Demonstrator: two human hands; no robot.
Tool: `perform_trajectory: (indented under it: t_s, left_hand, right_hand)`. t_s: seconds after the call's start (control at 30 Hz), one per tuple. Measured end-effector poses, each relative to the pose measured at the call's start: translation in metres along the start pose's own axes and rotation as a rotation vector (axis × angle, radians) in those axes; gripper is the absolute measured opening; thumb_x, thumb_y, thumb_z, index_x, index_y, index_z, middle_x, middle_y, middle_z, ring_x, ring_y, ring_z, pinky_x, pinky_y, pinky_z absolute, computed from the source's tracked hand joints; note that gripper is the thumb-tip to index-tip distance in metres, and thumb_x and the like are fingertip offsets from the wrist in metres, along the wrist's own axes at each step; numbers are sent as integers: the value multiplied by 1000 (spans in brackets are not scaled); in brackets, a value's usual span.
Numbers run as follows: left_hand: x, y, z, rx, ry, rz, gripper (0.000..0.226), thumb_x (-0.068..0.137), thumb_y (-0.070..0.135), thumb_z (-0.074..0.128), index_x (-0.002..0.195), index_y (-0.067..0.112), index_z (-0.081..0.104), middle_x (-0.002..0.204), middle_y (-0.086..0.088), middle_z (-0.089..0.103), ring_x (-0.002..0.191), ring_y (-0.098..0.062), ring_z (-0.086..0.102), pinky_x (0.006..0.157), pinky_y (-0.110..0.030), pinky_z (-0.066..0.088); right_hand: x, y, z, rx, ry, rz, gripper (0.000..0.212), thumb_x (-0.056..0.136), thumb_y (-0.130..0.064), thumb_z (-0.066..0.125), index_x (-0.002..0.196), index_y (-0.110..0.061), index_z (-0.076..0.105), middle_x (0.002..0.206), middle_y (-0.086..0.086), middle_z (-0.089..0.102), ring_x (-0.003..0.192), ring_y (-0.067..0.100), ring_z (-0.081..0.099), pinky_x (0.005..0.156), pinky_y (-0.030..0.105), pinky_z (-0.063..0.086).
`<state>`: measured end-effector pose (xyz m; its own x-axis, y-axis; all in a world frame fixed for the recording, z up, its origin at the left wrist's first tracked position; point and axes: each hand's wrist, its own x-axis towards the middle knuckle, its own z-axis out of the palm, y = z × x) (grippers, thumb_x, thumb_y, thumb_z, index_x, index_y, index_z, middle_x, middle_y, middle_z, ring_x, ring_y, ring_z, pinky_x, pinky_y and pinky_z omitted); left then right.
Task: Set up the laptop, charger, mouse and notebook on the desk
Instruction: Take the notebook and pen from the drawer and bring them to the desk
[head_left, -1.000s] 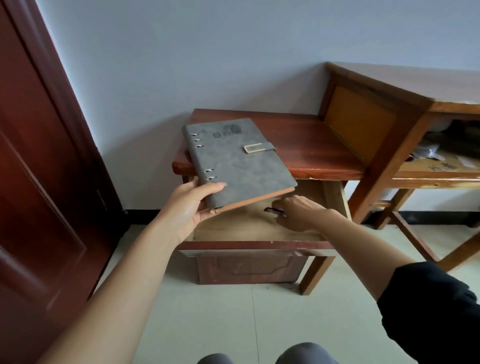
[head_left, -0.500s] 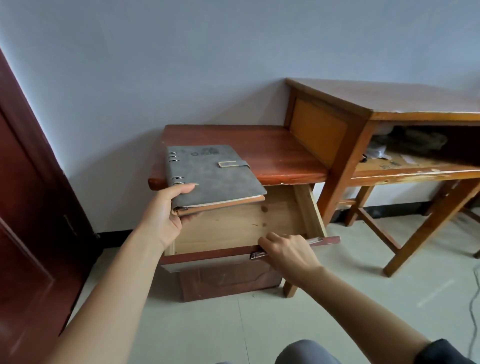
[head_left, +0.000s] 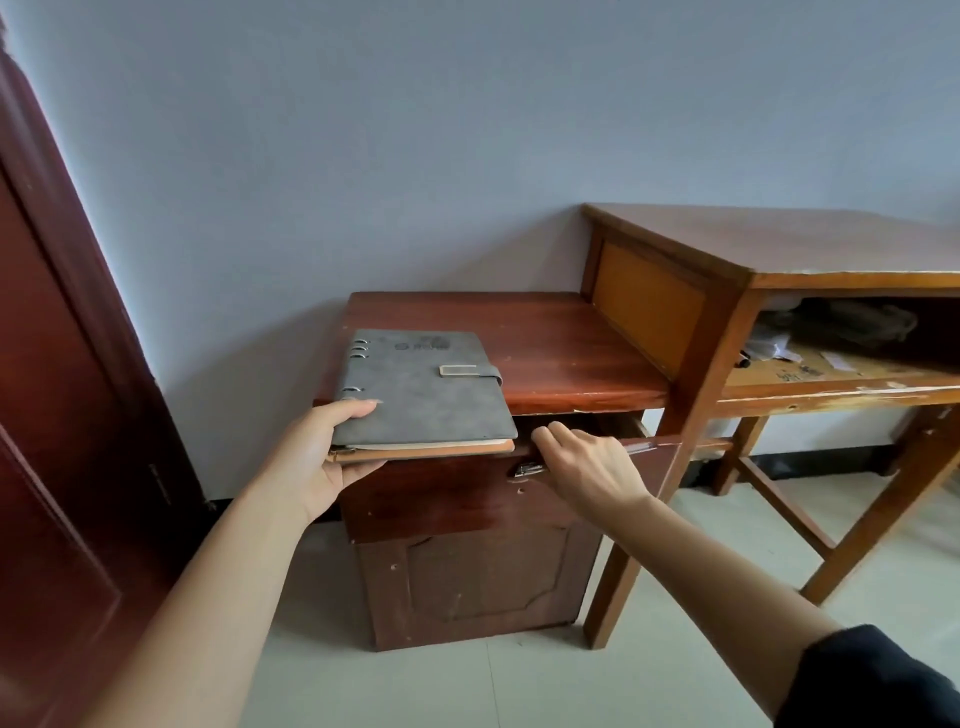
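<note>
— Against the pale wall, what stands there?

— At floor level, a low dark-red cabinet (head_left: 483, 582), and to its right a taller wooden desk (head_left: 810, 244) with clutter on its lower shelf.

— Where is the notebook?

— The grey notebook (head_left: 423, 395) is in the air in front of the cabinet's top, level, clasp side to the right, ring binding to the left. The left hand (head_left: 317, 457) clamps its near left corner, thumb on the cover, fingers beneath.

— And the other hand?

— The right hand (head_left: 587, 467) rests on the drawer front (head_left: 441, 493), fingers curled over its top edge by the metal handle. That drawer is open only a crack.
</note>
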<state>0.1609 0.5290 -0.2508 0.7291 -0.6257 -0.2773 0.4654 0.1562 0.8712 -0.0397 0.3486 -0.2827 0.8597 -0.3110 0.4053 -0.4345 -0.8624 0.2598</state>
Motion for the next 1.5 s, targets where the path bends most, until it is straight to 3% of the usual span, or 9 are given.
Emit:
perform_trajectory:
  t_s: [0.27,0.47,0.6,0.77,0.87,0.93,1.07,1.23,1.5]
  left_hand:
    - [5,-3,-13,54,-58,2,19,84,14,66,103,13,67,88,-2,75,75,-17,71,52,-29,58]
    - [8,-4,-11,39,-64,3,17,83,13,67,100,14,68,84,-2,76,71,-16,73,53,-30,59]
    - [6,-3,-7,5,-74,0,19,81,11,68,100,14,70,86,-1,77,76,-16,74,56,-31,60]
    - [0,-6,-6,-59,-27,-27,15,77,5,69,89,12,75,88,-3,77,78,-16,74,55,-30,59]
    - [-14,-1,-3,-72,-8,-86,13,68,9,74,77,16,80,93,0,77,83,-14,73,61,-29,60]
    - [-30,10,9,-84,-15,-154,18,65,14,76,81,19,80,100,0,76,88,-13,73,67,-29,60]
    - [-75,57,62,-32,-50,-256,25,63,20,76,88,22,80,104,0,75,90,-14,72,87,-34,52]
    - [-136,124,151,69,-182,-353,28,57,18,78,85,21,80,95,-3,76,82,-16,73,60,-27,58]
    - [-236,177,328,168,-496,-553,44,67,11,74,111,10,67,107,-16,72,87,-31,71,65,-43,59]
  right_hand:
    - [42,0,20,106,56,231,73,74,-48,70,127,-9,40,101,7,55,81,28,64,48,33,35]
    - [54,5,19,-119,117,175,41,55,-13,86,90,-7,64,70,6,57,42,23,58,34,22,20]
    - [61,8,16,-138,-4,131,32,75,-23,75,98,-9,57,84,6,59,56,27,65,40,28,32]
    - [46,31,11,288,11,133,31,84,-19,60,114,-14,54,101,7,64,76,35,63,54,33,43]
    - [34,39,-8,665,3,344,12,85,-28,62,77,-20,62,68,-7,63,58,15,57,50,28,38]
    - [38,44,-38,1043,-130,598,42,86,-47,60,55,-19,55,43,-11,52,41,2,44,42,21,32]
    - [49,70,-127,1518,-448,1049,51,79,-63,59,76,-12,63,50,-6,60,37,7,38,37,17,26]
    - [30,117,-244,1627,-463,1168,40,80,-53,66,71,-15,58,57,-3,50,42,8,36,41,21,25]
    - [-70,243,-411,1441,-389,1361,35,84,-46,63,74,-12,65,64,-1,56,47,9,40,42,20,29]
